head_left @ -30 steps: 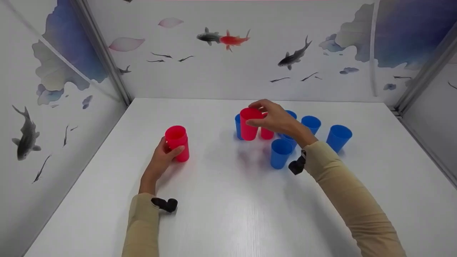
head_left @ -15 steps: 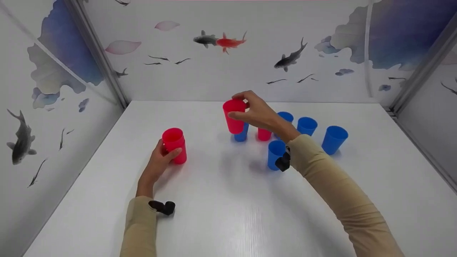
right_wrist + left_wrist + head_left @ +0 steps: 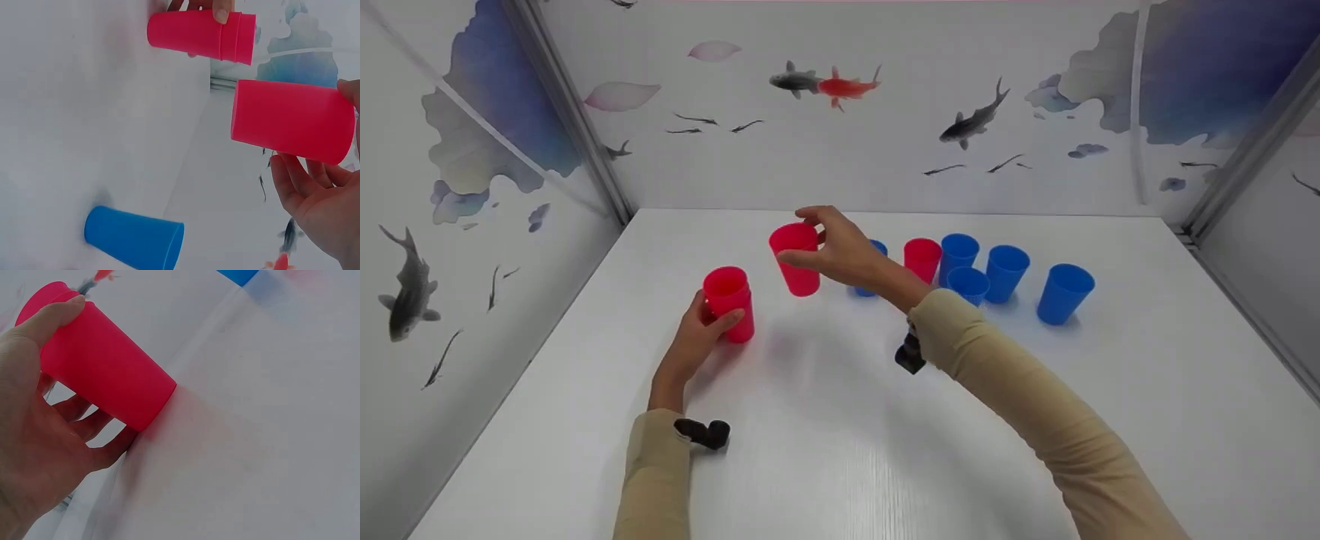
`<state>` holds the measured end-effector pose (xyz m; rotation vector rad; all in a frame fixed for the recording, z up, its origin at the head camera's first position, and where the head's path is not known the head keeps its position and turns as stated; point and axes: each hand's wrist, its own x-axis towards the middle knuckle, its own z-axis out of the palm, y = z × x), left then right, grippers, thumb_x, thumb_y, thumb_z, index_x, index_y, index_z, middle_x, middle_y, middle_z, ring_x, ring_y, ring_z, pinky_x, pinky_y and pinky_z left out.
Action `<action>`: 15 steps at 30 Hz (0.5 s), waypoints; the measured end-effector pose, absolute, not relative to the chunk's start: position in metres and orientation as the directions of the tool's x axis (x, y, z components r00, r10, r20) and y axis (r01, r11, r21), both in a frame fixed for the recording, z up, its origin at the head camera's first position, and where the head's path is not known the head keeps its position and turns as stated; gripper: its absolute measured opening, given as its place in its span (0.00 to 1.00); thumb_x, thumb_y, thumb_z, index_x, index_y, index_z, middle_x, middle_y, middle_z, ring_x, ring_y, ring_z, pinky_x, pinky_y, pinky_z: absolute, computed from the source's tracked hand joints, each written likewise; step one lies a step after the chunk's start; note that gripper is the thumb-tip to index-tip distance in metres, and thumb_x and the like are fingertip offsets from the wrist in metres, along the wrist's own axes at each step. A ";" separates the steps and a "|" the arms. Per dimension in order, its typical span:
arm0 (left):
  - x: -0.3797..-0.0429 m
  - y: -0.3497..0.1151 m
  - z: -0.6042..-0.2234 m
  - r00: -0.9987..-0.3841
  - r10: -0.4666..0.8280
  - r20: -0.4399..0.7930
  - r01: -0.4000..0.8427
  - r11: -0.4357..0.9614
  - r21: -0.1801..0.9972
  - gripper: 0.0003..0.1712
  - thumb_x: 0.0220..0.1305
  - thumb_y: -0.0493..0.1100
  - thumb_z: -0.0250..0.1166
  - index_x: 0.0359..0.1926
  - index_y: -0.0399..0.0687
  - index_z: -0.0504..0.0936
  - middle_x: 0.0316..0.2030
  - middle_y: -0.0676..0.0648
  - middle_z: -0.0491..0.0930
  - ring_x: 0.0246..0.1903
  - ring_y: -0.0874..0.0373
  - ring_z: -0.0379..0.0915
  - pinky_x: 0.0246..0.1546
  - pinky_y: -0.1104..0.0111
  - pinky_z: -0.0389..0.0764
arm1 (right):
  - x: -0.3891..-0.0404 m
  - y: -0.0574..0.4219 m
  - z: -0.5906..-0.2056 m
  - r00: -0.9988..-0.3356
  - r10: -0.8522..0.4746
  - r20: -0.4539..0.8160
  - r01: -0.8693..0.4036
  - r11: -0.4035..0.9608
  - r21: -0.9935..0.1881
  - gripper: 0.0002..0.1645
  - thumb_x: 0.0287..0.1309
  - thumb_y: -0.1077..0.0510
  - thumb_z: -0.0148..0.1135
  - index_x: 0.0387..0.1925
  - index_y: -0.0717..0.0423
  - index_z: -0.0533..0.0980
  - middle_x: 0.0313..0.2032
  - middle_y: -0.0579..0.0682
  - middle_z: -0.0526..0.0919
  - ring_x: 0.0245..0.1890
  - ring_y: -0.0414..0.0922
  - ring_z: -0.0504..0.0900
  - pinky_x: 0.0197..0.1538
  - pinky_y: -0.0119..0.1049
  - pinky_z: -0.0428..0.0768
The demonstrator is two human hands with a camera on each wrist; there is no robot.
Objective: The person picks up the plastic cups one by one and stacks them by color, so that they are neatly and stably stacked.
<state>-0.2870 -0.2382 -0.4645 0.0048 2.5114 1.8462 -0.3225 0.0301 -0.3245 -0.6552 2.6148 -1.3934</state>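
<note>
Pinching one red cup (image 3: 801,279), the right hand (image 3: 844,251) hung apart from the red stack (image 3: 727,298), seemingly three, the left hand (image 3: 691,339) gripped; five blue cups (image 3: 1065,295) and another red (image 3: 922,257) showed inside the table's far edge (image 3: 705,211).

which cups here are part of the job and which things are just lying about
Seemingly in the job:
nested red cups, gripped by the left hand
raised red cup, held by the right hand
standing red cup, probably

Seemingly just about:
blue cups, in neither hand
fish-patterned wall, background only
</note>
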 end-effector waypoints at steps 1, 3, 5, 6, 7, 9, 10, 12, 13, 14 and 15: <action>-0.287 -0.238 -0.464 -1.000 0.014 -0.015 -0.010 0.298 0.955 0.52 0.58 0.64 0.71 0.75 0.55 0.54 0.70 0.47 0.65 0.71 0.48 0.58 0.70 0.51 0.70 | -0.322 0.027 -0.325 -0.900 -0.422 0.107 -0.321 0.478 -0.817 0.50 0.51 0.48 0.77 0.71 0.50 0.61 0.65 0.50 0.71 0.61 0.48 0.74 0.53 0.41 0.86; -0.288 -0.237 -0.464 -1.000 0.011 -0.012 -0.008 0.291 0.957 0.51 0.57 0.64 0.71 0.73 0.56 0.55 0.69 0.48 0.66 0.71 0.49 0.59 0.70 0.51 0.70 | -0.320 0.021 -0.325 -0.900 -0.423 0.109 -0.319 0.466 -0.825 0.48 0.51 0.48 0.77 0.70 0.50 0.63 0.64 0.49 0.72 0.60 0.47 0.74 0.52 0.40 0.86; -0.288 -0.237 -0.464 -1.000 0.015 -0.016 -0.011 0.291 0.957 0.51 0.56 0.64 0.72 0.73 0.57 0.55 0.68 0.48 0.66 0.70 0.49 0.59 0.70 0.51 0.70 | -0.317 0.016 -0.325 -0.902 -0.419 0.105 -0.311 0.462 -0.831 0.46 0.51 0.48 0.76 0.69 0.50 0.64 0.62 0.49 0.73 0.60 0.47 0.74 0.52 0.40 0.86; -0.288 -0.237 -0.464 -1.000 0.016 -0.017 -0.011 0.293 0.956 0.52 0.56 0.64 0.72 0.73 0.57 0.55 0.69 0.48 0.66 0.71 0.49 0.59 0.70 0.51 0.69 | -0.316 0.013 -0.325 -0.902 -0.420 0.104 -0.310 0.459 -0.833 0.46 0.52 0.47 0.76 0.68 0.49 0.64 0.62 0.48 0.73 0.59 0.46 0.75 0.51 0.39 0.86; -0.288 -0.237 -0.464 -1.000 0.016 -0.018 -0.012 0.294 0.956 0.52 0.56 0.64 0.72 0.74 0.56 0.55 0.69 0.48 0.66 0.71 0.49 0.59 0.71 0.51 0.69 | -0.315 0.010 -0.324 -0.900 -0.423 0.106 -0.312 0.454 -0.835 0.45 0.52 0.47 0.76 0.68 0.49 0.65 0.62 0.48 0.74 0.59 0.46 0.75 0.51 0.38 0.86; -0.288 -0.238 -0.463 -1.000 0.013 -0.020 -0.015 0.302 0.953 0.53 0.56 0.64 0.72 0.74 0.56 0.54 0.70 0.48 0.65 0.71 0.49 0.58 0.71 0.51 0.69 | -0.311 0.004 -0.322 -0.895 -0.431 0.115 -0.321 0.443 -0.837 0.44 0.52 0.47 0.76 0.67 0.49 0.65 0.61 0.47 0.74 0.59 0.46 0.75 0.50 0.37 0.86; -0.287 -0.238 -0.463 -1.000 0.012 -0.021 -0.016 0.306 0.952 0.54 0.56 0.64 0.72 0.75 0.56 0.54 0.70 0.48 0.65 0.72 0.49 0.58 0.71 0.51 0.68 | -0.310 0.001 -0.321 -0.893 -0.434 0.121 -0.327 0.437 -0.838 0.44 0.51 0.48 0.76 0.67 0.49 0.65 0.61 0.47 0.74 0.59 0.45 0.75 0.50 0.37 0.86; -0.286 -0.239 -0.462 -1.000 0.012 -0.020 -0.015 0.315 0.949 0.54 0.56 0.64 0.72 0.75 0.57 0.53 0.70 0.48 0.64 0.72 0.49 0.58 0.72 0.51 0.68 | -0.307 -0.006 -0.318 -0.888 -0.438 0.141 -0.342 0.426 -0.838 0.44 0.51 0.49 0.77 0.66 0.49 0.65 0.61 0.47 0.74 0.58 0.45 0.76 0.50 0.35 0.86; -0.286 -0.239 -0.462 -1.000 0.016 -0.021 -0.015 0.318 0.948 0.54 0.56 0.65 0.72 0.75 0.57 0.53 0.70 0.49 0.64 0.72 0.49 0.58 0.72 0.51 0.67 | -0.306 -0.009 -0.317 -0.888 -0.436 0.150 -0.347 0.418 -0.840 0.44 0.50 0.49 0.77 0.66 0.49 0.65 0.61 0.47 0.74 0.58 0.45 0.76 0.49 0.35 0.86; -0.286 -0.239 -0.462 -1.000 0.018 -0.021 -0.014 0.323 0.946 0.54 0.55 0.65 0.72 0.75 0.57 0.53 0.70 0.49 0.64 0.72 0.50 0.58 0.72 0.52 0.67 | -0.305 -0.012 -0.315 -0.887 -0.434 0.157 -0.351 0.413 -0.841 0.44 0.50 0.49 0.78 0.66 0.49 0.65 0.61 0.46 0.74 0.58 0.44 0.76 0.49 0.33 0.86; -0.287 -0.239 -0.462 -1.000 0.022 -0.021 -0.012 0.326 0.945 0.54 0.55 0.66 0.71 0.75 0.58 0.53 0.71 0.50 0.64 0.72 0.50 0.58 0.72 0.52 0.67 | -0.304 -0.015 -0.314 -0.886 -0.433 0.166 -0.355 0.405 -0.843 0.45 0.49 0.50 0.78 0.66 0.49 0.65 0.61 0.46 0.74 0.58 0.44 0.76 0.49 0.33 0.85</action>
